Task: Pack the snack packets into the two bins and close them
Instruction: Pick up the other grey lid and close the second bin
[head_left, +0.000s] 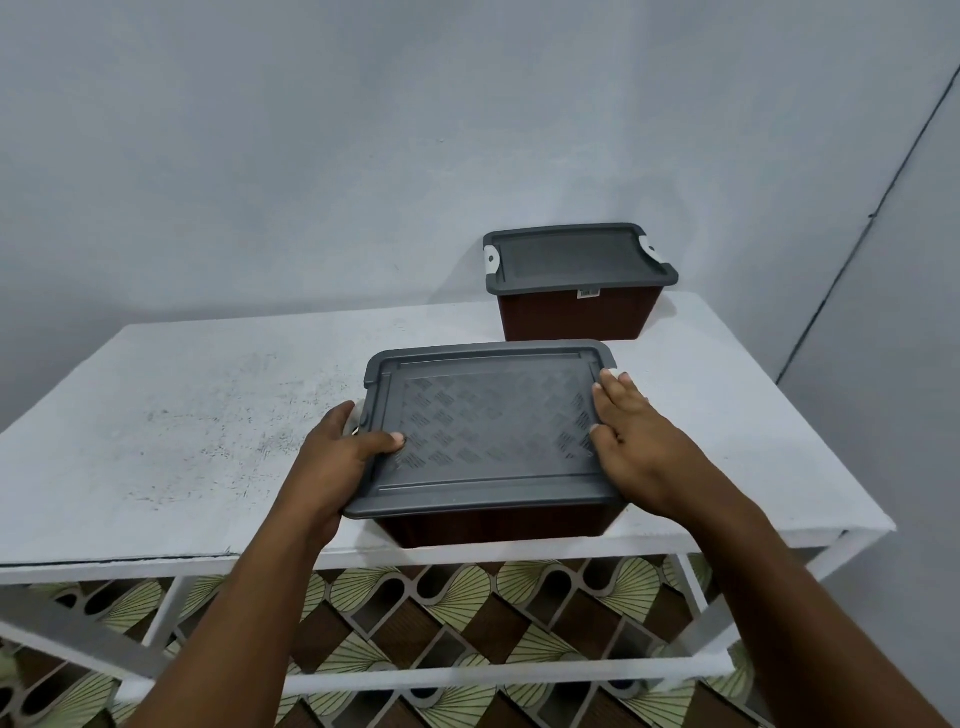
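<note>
Near brown plastic bin with grey patterned lid (488, 431): at front edge of white table (208, 415), long axis left-right, between both hands. Left hand (337, 457) grips its left end, thumb on top. Right hand (634, 441) lies flat on its right end, fingers (618, 384) straight. Second lidded brown bin (576, 265) stands behind-right of it. Contents hidden; no packets visible.
</note>
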